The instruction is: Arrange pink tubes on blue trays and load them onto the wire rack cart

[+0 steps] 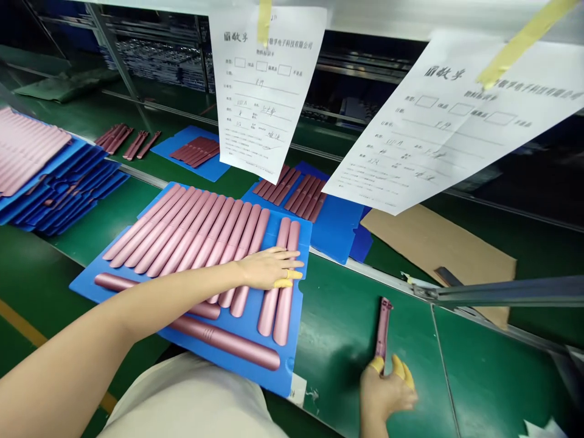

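Many long, glossy pink half-round covers [214,226] lie side by side on a blue plastic sheet [95,286]. My left hand [267,267] reaches over them with fingers stretched out. Its fingertips, some in yellow finger cots, rest over two covers [281,310] set apart at the sheet's right side. On the near side, two more covers [228,342] lie crosswise, one partly hidden by my forearm. My right hand [387,386], also in yellow finger cots, pinches the lower end of a narrow pink strip-shaped part [383,325] above the green bench. Small fittings or holes show along that part.
A stack of blue sheets [68,188] bearing pink covers stands at the left. Behind lie darker pink strips [305,196] on blue sheets. Two taped paper forms [269,91] hang in front. Brown cardboard [438,243] and a metal rail [506,293] are at the right.
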`<state>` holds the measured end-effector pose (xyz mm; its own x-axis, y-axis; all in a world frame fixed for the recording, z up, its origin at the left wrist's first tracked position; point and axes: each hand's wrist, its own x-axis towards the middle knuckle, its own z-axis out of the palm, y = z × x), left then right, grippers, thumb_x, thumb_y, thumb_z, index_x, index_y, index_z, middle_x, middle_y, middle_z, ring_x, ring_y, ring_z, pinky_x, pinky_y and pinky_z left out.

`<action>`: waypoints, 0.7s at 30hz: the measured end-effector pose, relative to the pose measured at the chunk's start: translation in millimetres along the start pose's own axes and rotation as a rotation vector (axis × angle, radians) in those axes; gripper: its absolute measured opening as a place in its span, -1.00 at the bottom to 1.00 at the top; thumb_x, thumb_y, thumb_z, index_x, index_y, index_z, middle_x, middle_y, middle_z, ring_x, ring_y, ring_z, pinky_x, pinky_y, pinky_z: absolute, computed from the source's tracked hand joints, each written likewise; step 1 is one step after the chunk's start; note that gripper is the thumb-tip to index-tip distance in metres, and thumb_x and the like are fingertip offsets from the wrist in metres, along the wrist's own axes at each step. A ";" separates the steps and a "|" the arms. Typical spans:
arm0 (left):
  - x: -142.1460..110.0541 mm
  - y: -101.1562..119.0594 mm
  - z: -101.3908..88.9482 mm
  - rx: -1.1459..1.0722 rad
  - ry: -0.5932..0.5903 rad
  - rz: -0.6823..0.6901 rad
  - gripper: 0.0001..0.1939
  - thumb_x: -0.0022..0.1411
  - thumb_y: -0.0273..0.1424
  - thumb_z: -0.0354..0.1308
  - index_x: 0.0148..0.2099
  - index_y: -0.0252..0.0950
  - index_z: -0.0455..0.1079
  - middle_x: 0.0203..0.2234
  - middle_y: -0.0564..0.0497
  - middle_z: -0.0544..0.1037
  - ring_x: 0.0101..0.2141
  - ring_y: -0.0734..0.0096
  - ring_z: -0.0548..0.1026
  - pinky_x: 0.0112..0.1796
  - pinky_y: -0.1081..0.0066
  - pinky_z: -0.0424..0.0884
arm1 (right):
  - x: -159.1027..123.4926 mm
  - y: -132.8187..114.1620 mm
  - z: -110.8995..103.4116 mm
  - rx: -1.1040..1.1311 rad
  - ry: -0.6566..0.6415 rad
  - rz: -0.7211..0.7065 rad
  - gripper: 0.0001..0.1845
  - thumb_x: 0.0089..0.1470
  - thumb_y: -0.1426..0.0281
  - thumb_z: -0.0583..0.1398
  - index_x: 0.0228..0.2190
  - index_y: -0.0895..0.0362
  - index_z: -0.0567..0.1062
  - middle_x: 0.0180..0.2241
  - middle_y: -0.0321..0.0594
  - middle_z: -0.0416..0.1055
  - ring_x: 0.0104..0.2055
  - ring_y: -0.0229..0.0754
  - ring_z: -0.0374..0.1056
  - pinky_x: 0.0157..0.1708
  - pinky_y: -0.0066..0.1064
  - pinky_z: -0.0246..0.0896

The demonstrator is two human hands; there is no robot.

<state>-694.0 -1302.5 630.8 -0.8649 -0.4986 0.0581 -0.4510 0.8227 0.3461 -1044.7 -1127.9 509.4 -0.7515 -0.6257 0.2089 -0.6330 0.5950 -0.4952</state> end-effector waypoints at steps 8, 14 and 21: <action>0.0 0.4 6.8 -0.035 0.072 0.015 -0.62 0.33 -0.23 -0.10 0.11 -0.18 0.32 0.17 0.04 0.27 0.24 0.30 0.05 0.22 0.23 -0.10 | 106.8 -131.5 123.8 0.022 -0.424 -0.389 -0.57 0.07 0.26 0.05 -0.07 0.24 0.36 -0.12 -0.03 0.36 -0.03 -0.08 0.25 0.03 -0.16 0.12; 1.1 2.5 7.9 -0.068 0.105 0.009 -0.63 0.30 -0.22 -0.06 0.08 -0.19 0.35 0.14 0.03 0.32 0.23 0.32 0.08 0.23 0.25 -0.05 | 155.5 -229.1 214.7 -0.053 -0.520 -0.337 -0.61 0.11 0.21 0.14 -0.09 0.19 0.34 -0.09 -0.10 0.30 -0.06 -0.11 0.25 -0.05 -0.09 0.21; 4.5 3.5 10.1 -0.135 0.115 -0.035 -0.66 0.23 -0.23 0.05 0.03 -0.15 0.37 0.12 0.08 0.34 0.22 0.37 0.11 0.24 0.34 -0.10 | 171.2 -272.3 260.5 0.030 -0.541 -0.331 -0.63 0.10 0.21 0.14 -0.11 0.18 0.36 -0.06 -0.10 0.28 -0.03 -0.09 0.23 -0.03 -0.06 0.20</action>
<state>-701.7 -1299.1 622.7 -0.8149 -0.5606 0.1473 -0.4401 0.7638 0.4722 -952.6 -1528.4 460.4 -0.3118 -0.9452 -0.0968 -0.8044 0.3168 -0.5025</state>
